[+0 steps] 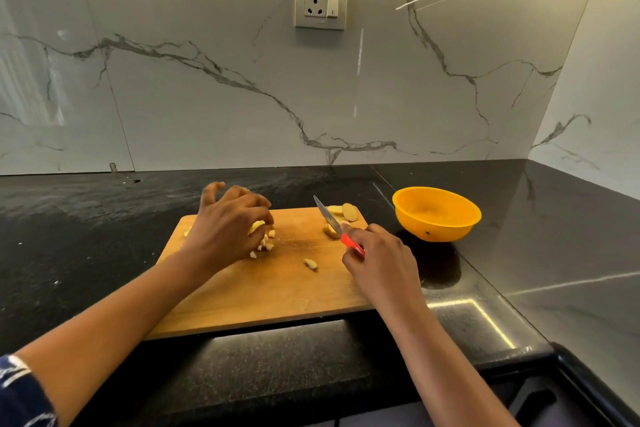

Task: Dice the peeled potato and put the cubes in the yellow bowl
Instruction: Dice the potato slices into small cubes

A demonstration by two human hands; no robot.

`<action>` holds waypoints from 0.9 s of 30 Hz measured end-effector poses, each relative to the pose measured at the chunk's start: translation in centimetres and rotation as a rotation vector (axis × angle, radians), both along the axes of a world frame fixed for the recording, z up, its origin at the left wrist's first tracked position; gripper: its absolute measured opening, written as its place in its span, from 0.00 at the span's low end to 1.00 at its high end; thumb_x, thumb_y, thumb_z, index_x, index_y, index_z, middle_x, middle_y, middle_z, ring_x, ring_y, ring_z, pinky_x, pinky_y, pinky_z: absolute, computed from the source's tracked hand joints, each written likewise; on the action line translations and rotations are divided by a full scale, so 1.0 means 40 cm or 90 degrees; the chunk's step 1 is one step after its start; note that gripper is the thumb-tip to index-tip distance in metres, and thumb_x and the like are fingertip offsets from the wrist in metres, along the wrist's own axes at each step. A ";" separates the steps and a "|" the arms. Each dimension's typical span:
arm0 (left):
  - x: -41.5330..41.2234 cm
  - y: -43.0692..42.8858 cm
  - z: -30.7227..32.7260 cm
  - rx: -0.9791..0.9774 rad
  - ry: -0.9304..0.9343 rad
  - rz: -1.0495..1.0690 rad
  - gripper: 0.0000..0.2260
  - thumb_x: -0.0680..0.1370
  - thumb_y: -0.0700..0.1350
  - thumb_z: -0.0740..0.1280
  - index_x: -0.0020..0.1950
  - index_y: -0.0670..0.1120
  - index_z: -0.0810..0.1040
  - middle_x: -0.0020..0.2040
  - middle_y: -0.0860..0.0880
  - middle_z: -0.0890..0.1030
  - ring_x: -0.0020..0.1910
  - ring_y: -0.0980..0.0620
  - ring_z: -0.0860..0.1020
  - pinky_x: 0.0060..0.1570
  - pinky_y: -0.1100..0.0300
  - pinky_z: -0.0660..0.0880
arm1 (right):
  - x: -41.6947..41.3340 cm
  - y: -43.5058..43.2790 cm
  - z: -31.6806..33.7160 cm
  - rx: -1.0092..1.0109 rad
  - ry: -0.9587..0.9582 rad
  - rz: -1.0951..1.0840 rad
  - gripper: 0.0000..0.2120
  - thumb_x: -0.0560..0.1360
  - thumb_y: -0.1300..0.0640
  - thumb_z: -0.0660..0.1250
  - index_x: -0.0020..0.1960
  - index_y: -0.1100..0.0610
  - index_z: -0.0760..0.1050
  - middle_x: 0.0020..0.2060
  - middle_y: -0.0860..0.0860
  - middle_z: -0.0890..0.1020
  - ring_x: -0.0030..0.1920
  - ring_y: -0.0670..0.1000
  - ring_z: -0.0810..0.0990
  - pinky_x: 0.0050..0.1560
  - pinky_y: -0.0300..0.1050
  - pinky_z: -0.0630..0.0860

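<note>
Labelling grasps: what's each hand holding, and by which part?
Right hand grips the steel-bladed knife by its red handle; left hand clutches pale diced potato pieces from above.

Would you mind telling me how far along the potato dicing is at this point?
Partly done. A pile of cubes already lies on the cutting board. The left hand curls over that pile while the right hand holds the knife. Left to do: several slices at the board's far edge are uncut, and the yellow bowl looks empty.
</note>
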State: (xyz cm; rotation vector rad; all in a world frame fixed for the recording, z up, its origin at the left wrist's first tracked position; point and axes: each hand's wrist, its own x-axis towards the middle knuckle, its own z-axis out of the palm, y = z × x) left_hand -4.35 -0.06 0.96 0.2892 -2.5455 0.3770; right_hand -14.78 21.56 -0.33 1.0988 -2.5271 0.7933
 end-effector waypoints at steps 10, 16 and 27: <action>-0.049 0.088 -0.008 0.180 -0.234 -0.233 0.13 0.78 0.55 0.63 0.61 0.59 0.77 0.58 0.59 0.77 0.57 0.60 0.70 0.57 0.56 0.68 | -0.003 0.010 -0.008 -0.018 -0.008 -0.021 0.22 0.78 0.50 0.64 0.71 0.43 0.67 0.50 0.45 0.76 0.44 0.42 0.69 0.39 0.33 0.65; -0.059 0.081 -0.008 0.156 -0.199 -0.166 0.10 0.77 0.55 0.64 0.56 0.56 0.80 0.53 0.57 0.80 0.47 0.61 0.73 0.52 0.60 0.73 | 0.004 0.010 -0.005 -0.013 -0.003 -0.009 0.22 0.79 0.51 0.62 0.72 0.43 0.66 0.52 0.45 0.76 0.45 0.42 0.68 0.42 0.34 0.64; -0.034 0.075 -0.029 0.154 -0.073 0.024 0.17 0.77 0.61 0.60 0.62 0.58 0.76 0.55 0.58 0.80 0.53 0.59 0.74 0.51 0.60 0.59 | 0.043 0.016 -0.008 0.005 -0.012 0.048 0.21 0.79 0.50 0.61 0.72 0.41 0.66 0.53 0.44 0.75 0.47 0.42 0.71 0.43 0.36 0.66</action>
